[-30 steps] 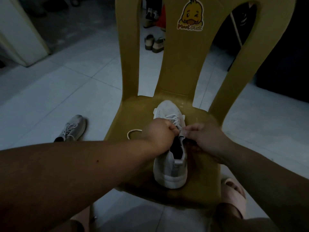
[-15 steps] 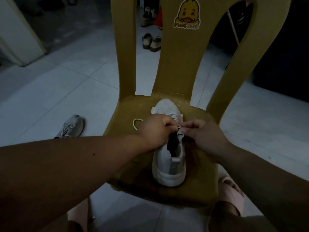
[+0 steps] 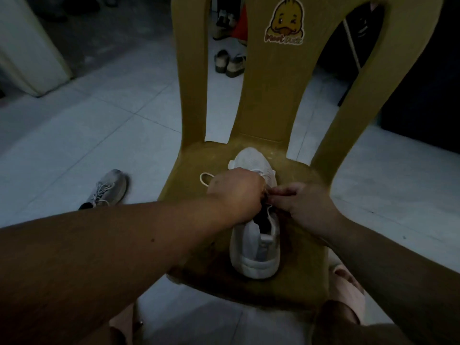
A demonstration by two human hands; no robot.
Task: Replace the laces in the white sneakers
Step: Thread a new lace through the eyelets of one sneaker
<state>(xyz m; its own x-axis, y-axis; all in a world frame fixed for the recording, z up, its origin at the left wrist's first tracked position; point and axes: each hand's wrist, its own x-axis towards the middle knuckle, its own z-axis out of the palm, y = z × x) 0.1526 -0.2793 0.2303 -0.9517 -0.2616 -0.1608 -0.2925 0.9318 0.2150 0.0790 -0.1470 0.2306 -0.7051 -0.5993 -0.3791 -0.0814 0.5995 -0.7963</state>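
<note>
On the seat of a yellow plastic chair [image 3: 296, 280] a white sneaker [image 3: 254, 247] stands upright, heel toward the camera and toe pointing at the chair's back. Both forearms reach in from the lower corners and meet over the sneaker's throat, just ahead of its dark opening.

The left hand [image 3: 236, 192] comes across from the left with its back turned up and its wrist nearly straight. Its fingers are curled under into a loose fist, so their tips are hidden. A white loop of lace [image 3: 204, 179] runs out from beneath this hand and lies on the seat just left of the toe.

The right hand [image 3: 303, 205] sits lower on the sneaker's right side, knuckles up. Its thumb and forefinger are pressed together at the top of the lacing, pinching what looks like the lace, though the dim light and blur make it hard to tell lace from the edge of the upper. The remaining fingers fold in behind them. The two hands nearly touch at the fingertips.

A duck sticker [image 3: 285, 23] sits high on the chair's central back panel. On the pale tiled floor [image 3: 99, 120] to the left lies a second sneaker [image 3: 107, 190] with its laces in place, well apart from the chair. Farther back, seen through the gap in the chair's back, stands a pair of sandals [image 3: 229, 63].
</note>
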